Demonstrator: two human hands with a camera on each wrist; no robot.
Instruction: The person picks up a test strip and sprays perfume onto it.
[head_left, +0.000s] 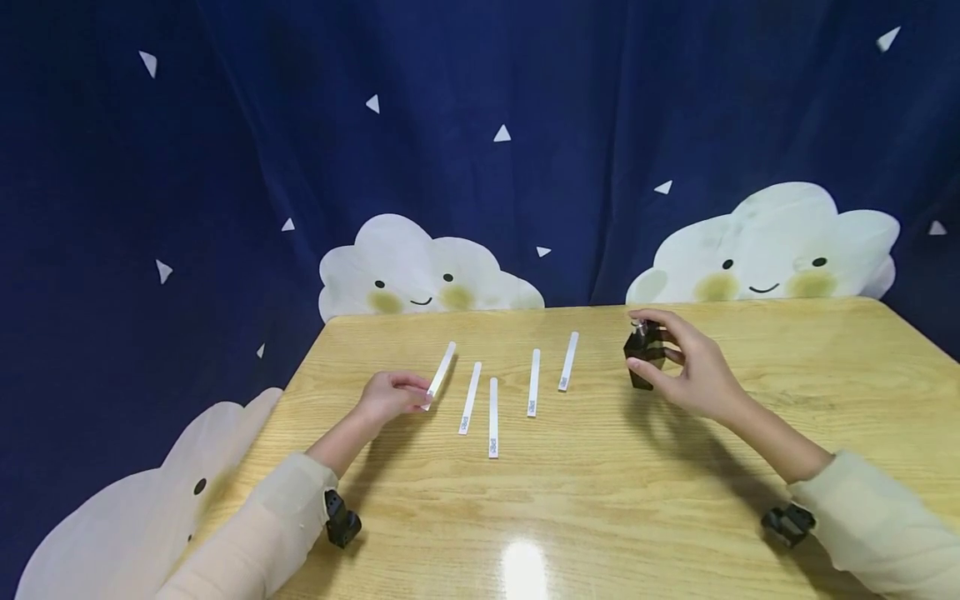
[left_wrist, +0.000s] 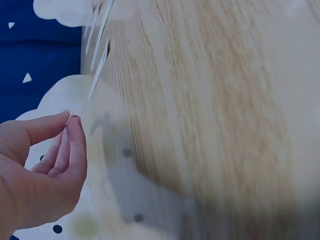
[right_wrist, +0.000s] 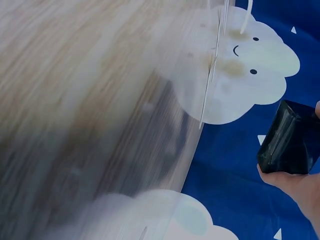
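Observation:
Between thumb and fingers, my left hand (head_left: 388,398) pinches the lower end of a white paper test strip (head_left: 441,377), tilted over the left part of the table. In the left wrist view the thin edge of that strip (left_wrist: 69,118) shows at the fingertips. Several more white strips (head_left: 493,417) with small dark print at their near ends lie in a loose row to its right. My right hand (head_left: 699,367) grips a black perfume bottle (head_left: 639,358) above the table, index finger over its silver spray top. The right wrist view shows the bottle's dark faceted body (right_wrist: 290,137).
The wooden table (head_left: 600,500) ends at the back against a dark blue curtain (head_left: 465,67) with white triangles. Smiling cloud shapes (head_left: 780,242) stand along the table's far and left edges. Each wrist carries a small black camera (head_left: 341,518).

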